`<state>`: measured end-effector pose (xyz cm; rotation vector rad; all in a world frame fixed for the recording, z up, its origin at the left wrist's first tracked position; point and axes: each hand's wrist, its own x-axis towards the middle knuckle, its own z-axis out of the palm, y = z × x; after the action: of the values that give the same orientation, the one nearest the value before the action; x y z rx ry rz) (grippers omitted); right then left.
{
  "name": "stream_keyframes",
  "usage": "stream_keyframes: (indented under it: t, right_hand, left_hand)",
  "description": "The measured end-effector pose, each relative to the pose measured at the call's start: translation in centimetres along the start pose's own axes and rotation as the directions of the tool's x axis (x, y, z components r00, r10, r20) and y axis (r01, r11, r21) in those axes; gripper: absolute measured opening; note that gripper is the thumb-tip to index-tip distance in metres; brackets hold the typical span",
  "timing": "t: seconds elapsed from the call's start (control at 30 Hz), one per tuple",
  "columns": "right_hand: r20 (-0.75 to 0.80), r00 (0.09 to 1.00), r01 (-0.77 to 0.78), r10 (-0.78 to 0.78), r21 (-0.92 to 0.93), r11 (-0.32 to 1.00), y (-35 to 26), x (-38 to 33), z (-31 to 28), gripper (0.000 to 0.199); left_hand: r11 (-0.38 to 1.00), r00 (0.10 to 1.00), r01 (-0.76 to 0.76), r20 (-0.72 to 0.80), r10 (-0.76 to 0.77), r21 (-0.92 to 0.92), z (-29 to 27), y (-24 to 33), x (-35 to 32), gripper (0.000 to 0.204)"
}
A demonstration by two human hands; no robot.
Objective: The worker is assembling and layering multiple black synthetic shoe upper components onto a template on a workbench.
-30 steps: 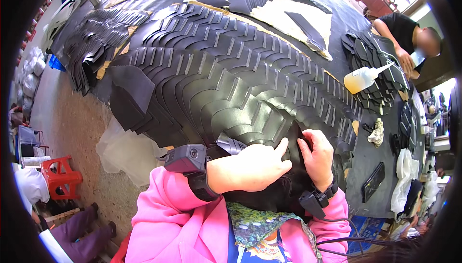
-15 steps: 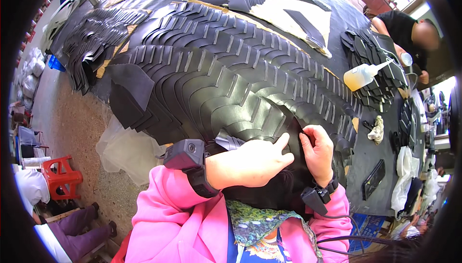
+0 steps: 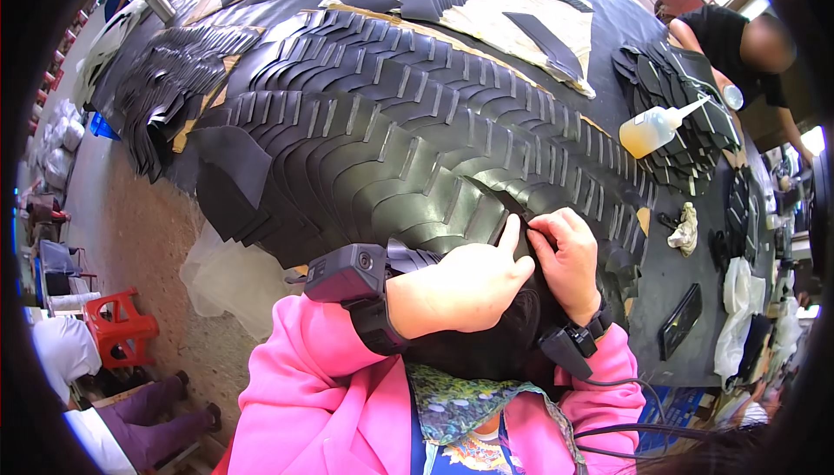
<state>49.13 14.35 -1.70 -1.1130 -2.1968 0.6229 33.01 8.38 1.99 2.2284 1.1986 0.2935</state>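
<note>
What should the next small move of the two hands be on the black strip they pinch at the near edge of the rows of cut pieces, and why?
Probably press the thin black strip flat onto the cut pieces. The left hand and right hand meet at its near end, fingertips pinching it, while its far end lies across the overlapping rows. It looks placed but not smoothed down.

Black cut pieces (image 3: 391,145) look leathery, smooth with dull sheen

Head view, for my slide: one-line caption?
Both hands, left hand and right hand, press a black strip onto overlapping black pieces.
</note>
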Motion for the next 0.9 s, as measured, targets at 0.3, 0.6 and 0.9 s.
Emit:
stream_keyframes:
  t: [0.3,0.6,0.9]
  right_hand:
    - [-0.031,0.986,0.16,-0.162,-0.069,0.985,0.6,0.0,-0.2,0.012]
    - [-0.016,1.0,0.017,-0.016,0.077,0.997,0.3,0.2,-0.1,0.01]
    - [0.016,0.995,-0.096,0.094,0.095,0.991,0.2,0.6,0.0,0.008]
  left_hand:
    - [0.998,0.999,0.032,0.028,-0.034,0.057,0.0,0.3,0.5,0.018]
    - [0.995,0.997,0.079,0.004,-0.08,0.054,0.5,0.3,0.0,0.017]
    - [0.996,0.998,0.062,-0.014,-0.061,0.071,0.9,0.6,-0.3,0.018]
